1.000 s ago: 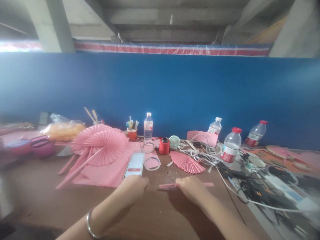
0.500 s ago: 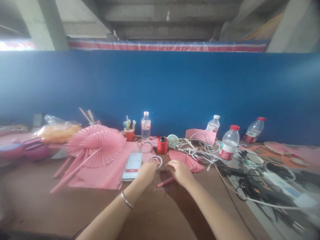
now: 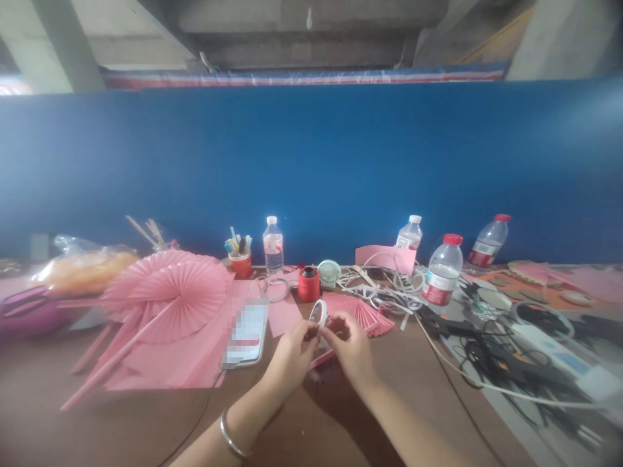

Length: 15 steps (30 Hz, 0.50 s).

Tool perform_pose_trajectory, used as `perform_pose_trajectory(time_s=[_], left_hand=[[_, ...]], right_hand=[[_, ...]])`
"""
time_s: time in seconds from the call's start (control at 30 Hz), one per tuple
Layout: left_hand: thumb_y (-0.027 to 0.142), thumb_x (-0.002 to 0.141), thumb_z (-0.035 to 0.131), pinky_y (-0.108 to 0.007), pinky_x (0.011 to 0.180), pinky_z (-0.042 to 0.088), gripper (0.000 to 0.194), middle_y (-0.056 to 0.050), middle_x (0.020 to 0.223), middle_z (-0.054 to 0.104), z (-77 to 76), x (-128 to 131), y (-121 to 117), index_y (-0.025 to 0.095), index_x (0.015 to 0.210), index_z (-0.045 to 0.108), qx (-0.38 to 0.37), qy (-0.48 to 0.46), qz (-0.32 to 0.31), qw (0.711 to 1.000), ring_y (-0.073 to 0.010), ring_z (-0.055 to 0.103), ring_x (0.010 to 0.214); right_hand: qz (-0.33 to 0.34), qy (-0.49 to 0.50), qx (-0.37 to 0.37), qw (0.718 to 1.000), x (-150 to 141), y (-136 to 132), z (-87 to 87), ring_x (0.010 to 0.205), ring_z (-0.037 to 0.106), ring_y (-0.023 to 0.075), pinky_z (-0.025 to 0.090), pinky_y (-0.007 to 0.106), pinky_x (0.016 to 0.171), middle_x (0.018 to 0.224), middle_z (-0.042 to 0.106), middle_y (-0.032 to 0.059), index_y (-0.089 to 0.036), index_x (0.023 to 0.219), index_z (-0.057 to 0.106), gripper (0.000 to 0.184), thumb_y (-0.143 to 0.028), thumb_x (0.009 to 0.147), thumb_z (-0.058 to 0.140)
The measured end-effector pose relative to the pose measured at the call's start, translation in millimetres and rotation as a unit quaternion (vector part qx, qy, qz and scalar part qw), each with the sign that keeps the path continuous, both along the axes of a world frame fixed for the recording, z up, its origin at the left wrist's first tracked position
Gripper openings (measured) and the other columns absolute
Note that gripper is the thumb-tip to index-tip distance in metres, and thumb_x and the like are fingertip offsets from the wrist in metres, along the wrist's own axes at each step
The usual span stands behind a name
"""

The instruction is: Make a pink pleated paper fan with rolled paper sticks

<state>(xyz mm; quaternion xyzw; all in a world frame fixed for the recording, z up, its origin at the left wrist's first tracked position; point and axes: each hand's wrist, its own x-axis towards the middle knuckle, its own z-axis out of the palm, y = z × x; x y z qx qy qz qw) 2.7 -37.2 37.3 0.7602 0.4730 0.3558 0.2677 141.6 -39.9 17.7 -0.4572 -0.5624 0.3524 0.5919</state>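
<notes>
White tape roll [image 3: 318, 312] sits pinched between our left hand [image 3: 291, 353] and right hand [image 3: 351, 347]; light and stiff, we judge. Best gripped by its rim.

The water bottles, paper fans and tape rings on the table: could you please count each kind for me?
Water bottles: 4
Open round pink paper fans: 2
Half-open pink fan: 1
Tape rings: 2, one on the table, one held by both hands
Total: 9

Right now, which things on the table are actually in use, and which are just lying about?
In use: tape roll, held by left hand and right hand; pink strip under them.
Lying about: phone, round fans, red spool, water bottles, cables.
</notes>
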Motion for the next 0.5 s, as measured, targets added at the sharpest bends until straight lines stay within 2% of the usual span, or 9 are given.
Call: perform_pose_trajectory(time_s=[0.07,0.17,0.23,0.33,0.4,0.5], left_hand=[[0.017,0.079,0.042,-0.025,0.074,0.041,0.016,-0.003,0.086,0.059,1.7,-1.6,-1.0,0.020,0.089,0.054,0.029,0.035,0.000,0.999,-0.0149,0.054,0.081],[0.019,0.079,0.041,-0.027,0.075,0.041,0.017,-0.003,0.086,0.057,2.2,-2.9,-1.1,0.020,0.090,0.054,0.072,0.082,-0.007,0.994,-0.0161,0.053,0.082],[0.018,0.079,0.041,-0.026,0.074,0.041,0.017,-0.004,0.087,0.056,0.5,-3.1,-0.1,0.020,0.091,0.053,0.087,0.102,-0.011,0.991,-0.0163,0.053,0.082],[0.018,0.076,0.042,-0.025,0.070,0.041,0.014,-0.003,0.083,0.056,-2.1,-3.0,1.9,0.019,0.085,0.053,0.083,0.120,-0.001,0.989,-0.0152,0.053,0.076],[0.020,0.076,0.043,-0.024,0.064,0.041,0.011,-0.002,0.076,0.056,-1.2,-3.7,2.4,0.019,0.081,0.052,0.055,0.119,0.002,0.991,-0.0139,0.053,0.069],[0.028,0.080,0.038,-0.022,0.053,0.040,0.019,0.001,0.066,0.058,4.2,-7.6,1.8,0.019,0.091,0.050,-0.065,0.073,-0.052,0.994,-0.0114,0.053,0.053]], right_hand=[[-0.048,-0.072,0.043,0.995,0.8,-2.2,-0.1,0.075,0.059,0.0185,0.048,0.029,0.066,0.085,0.062,0.0067,-0.018,0.099,0.058,0.030,-0.038,0.076,0.056],[-0.057,-0.156,0.099,0.981,1.8,-4.2,-0.2,0.081,0.059,0.0184,0.048,0.029,0.068,0.095,0.062,0.0078,-0.021,0.100,0.060,0.024,-0.032,0.081,0.050],[-0.060,-0.172,0.102,0.978,1.8,-4.1,-0.4,0.080,0.059,0.0180,0.048,0.028,0.067,0.091,0.063,0.0069,-0.020,0.093,0.061,0.020,-0.031,0.080,0.050],[-0.043,-0.160,0.063,0.984,2.2,-2.7,0.2,0.070,0.057,0.0165,0.046,0.026,0.064,0.076,0.061,0.0032,-0.019,0.078,0.057,0.011,-0.029,0.078,0.054],[-0.017,-0.151,0.052,0.987,3.3,-1.6,2.3,0.067,0.055,0.0155,0.044,0.025,0.063,0.071,0.057,0.0015,-0.019,0.072,0.052,0.011,-0.028,0.078,0.053],[0.026,-0.141,0.069,0.987,5.8,-0.2,8.7,0.072,0.054,0.0151,0.043,0.025,0.068,0.075,0.055,0.0018,-0.019,0.072,0.049,0.011,-0.026,0.080,0.049]])
